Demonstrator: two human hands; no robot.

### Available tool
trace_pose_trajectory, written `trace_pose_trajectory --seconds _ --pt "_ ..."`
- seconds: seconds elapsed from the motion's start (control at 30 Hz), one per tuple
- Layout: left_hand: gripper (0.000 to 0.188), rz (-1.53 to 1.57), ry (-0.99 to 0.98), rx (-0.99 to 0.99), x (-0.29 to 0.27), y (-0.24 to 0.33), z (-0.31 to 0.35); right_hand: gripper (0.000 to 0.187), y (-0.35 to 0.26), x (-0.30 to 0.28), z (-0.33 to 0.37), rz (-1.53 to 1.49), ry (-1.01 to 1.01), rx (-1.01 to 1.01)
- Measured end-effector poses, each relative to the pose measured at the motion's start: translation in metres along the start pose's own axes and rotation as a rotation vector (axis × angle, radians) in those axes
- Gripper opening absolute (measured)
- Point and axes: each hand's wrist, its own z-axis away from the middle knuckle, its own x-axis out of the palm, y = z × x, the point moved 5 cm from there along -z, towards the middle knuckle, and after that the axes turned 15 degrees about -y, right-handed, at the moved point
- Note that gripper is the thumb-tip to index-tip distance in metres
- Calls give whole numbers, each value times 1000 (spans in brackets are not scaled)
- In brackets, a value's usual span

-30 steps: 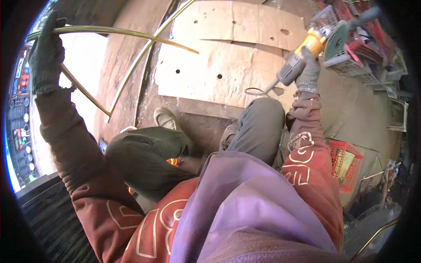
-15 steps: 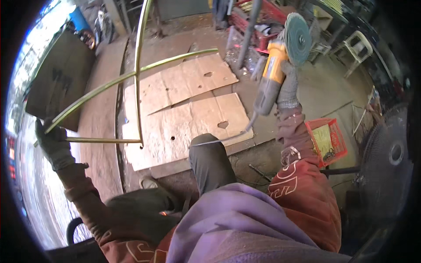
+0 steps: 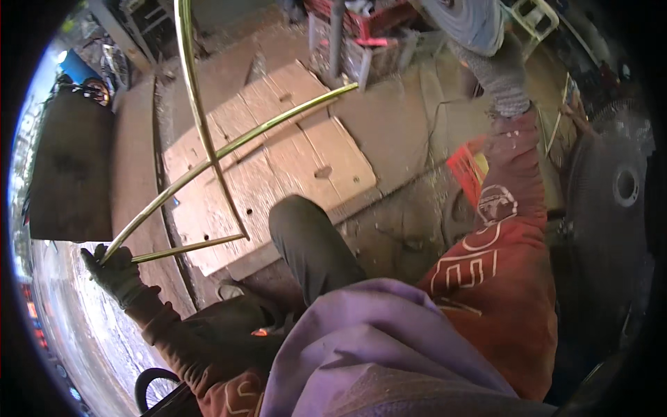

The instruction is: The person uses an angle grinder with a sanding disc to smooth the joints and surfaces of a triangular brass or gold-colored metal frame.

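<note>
At the left, my left hand (image 3: 117, 276) in a dark glove is closed round a corner of a frame of brass-coloured metal tubes (image 3: 260, 129). One tube curves off to the right, a straight one crosses it from the top edge, and a short one joins them low down. Out at the upper right, my right hand (image 3: 499, 78), in a grey knitted glove, is closed on an angle grinder, whose blurred round disc (image 3: 476, 24) fills the space just past the fingers. Most of the grinder's body is hidden.
Flattened cardboard (image 3: 278, 174) lies on the floor beneath the frame. A red crate (image 3: 467, 174) sits beside my right forearm, and a large black fan (image 3: 615, 184) stands at the far right. Behind are stacked crates (image 3: 372, 24) and a pale plastic chair (image 3: 535, 17).
My right hand has swung up and right with the grinder, whose yellow body no longer shows. The left hand and tube frame have shifted down and tilted somewhat, as the whole view has turned.
</note>
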Motion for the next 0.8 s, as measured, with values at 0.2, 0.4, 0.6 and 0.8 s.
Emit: trace_pose_trajectory --seconds 0.2,0.4,0.6,0.8 --pt "52 -142 61 -157 15 -49 12 43 90 194 115 -1127 -228 67" --pt "59 -218 61 -200 -20 -77 -6 44 65 314 193 -1843 -177 464" --pt "62 14 -263 -373 -59 -111 -23 48 17 302 200 -1891 -249 667" --pt "62 -235 26 -269 -57 -110 -24 48 16 312 216 -2056 -291 741"
